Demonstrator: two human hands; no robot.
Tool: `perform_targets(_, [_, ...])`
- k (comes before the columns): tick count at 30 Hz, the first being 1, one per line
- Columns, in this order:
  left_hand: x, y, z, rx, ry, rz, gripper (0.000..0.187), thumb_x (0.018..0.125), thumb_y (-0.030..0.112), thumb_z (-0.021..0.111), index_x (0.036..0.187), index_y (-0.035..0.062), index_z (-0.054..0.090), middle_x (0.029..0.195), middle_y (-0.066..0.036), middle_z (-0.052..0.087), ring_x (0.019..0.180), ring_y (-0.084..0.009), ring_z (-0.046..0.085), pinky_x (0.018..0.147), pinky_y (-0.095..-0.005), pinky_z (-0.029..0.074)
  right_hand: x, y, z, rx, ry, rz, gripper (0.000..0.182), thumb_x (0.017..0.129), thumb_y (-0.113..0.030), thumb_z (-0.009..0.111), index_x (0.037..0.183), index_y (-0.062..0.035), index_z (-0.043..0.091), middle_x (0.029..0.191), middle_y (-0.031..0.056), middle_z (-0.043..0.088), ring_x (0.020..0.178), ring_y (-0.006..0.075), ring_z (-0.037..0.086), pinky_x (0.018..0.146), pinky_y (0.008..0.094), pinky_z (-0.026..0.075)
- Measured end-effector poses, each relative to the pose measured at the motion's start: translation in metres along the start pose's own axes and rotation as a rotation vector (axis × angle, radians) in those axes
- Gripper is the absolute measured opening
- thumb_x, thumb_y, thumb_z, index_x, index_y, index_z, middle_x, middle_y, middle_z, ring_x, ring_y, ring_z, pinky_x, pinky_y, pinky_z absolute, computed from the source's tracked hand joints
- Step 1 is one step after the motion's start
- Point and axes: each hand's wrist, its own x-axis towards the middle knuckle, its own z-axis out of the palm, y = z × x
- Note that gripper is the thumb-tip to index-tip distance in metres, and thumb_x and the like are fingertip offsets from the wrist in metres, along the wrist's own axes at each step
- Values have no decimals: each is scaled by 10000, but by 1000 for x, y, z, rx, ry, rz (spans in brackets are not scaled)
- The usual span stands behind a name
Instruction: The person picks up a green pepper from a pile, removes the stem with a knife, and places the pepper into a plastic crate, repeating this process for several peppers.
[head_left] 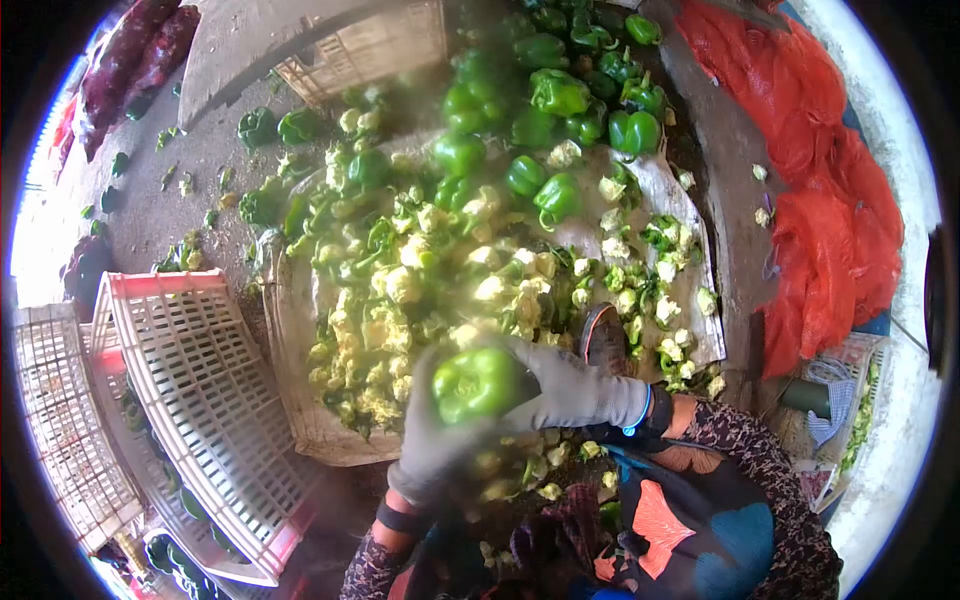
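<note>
A green bell pepper [478, 384] is held up between my two grey-gloved hands, its blossom end facing the camera. My left hand [432, 432] cups it from the left and below, fingers closed around its side. From the right, my right hand [560, 388] reaches in and grips the same pepper, with its fingertips partly hidden behind it. Beneath the hands lies a heap of pale cut pepper cores [405, 285] with green stems on a light sheet [290, 370]. Farther off, several whole green peppers [557, 198] are piled up.
A white plastic crate [200, 400] leans at the left, beside another crate [70, 420]. Red mesh sacks [830, 210] lie at the right. A shoe [603, 338] rests near the cores. At the back are a board [235, 50] and a pale crate [370, 48].
</note>
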Motion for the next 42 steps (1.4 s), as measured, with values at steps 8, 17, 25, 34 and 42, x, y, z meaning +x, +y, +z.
perform_targets(8, [-12, -3, -6, 97, -52, -74, 881, 632, 283, 878, 1365, -19, 495, 1213, -124, 643, 1120, -214, 630, 1002, -359, 501, -6, 4, -14, -169, -116, -65, 864, 699, -374, 875, 1398, -23, 506, 1194, 160, 692, 1113, 214, 651, 1005, 349, 497])
perform_targets(17, [-9, 2, -4, -516, -91, -322, 1135, 567, 549, 936, 1425, -7, 445, 1371, -125, 565, 1267, -252, 574, 1100, -421, 471, -2, 3, -29, 439, -336, 190, 736, 828, -459, 804, 1382, -47, 546, 1135, 57, 668, 1037, 111, 622, 894, 290, 520])
perform_targets(25, [15, -21, -18, -164, 209, -61, 1086, 700, 514, 913, 1525, 108, 336, 1436, -136, 476, 1282, -274, 534, 1097, -445, 482, 36, 23, -29, -567, 332, -322, 620, 977, -542, 630, 1332, -35, 615, 1129, 148, 736, 968, 213, 713, 865, 370, 579])
perform_targets(34, [12, -31, 9, -49, 55, 184, 1084, 781, 220, 825, 1612, 13, 160, 1593, -174, 326, 1453, -294, 369, 1210, -431, 317, 30, 29, 21, 41, 49, -56, 541, 919, -254, 765, 1354, -10, 555, 1241, 118, 677, 1136, 156, 603, 1040, 325, 469])
perform_targets(42, [9, -22, 11, -168, 48, -113, 820, 871, 611, 701, 1367, -10, 500, 1173, -93, 634, 1049, -165, 610, 942, -325, 498, 19, 50, 16, -134, 0, -64, 422, 935, -395, 711, 1168, -49, 648, 830, 79, 712, 756, 167, 672, 714, 390, 543])
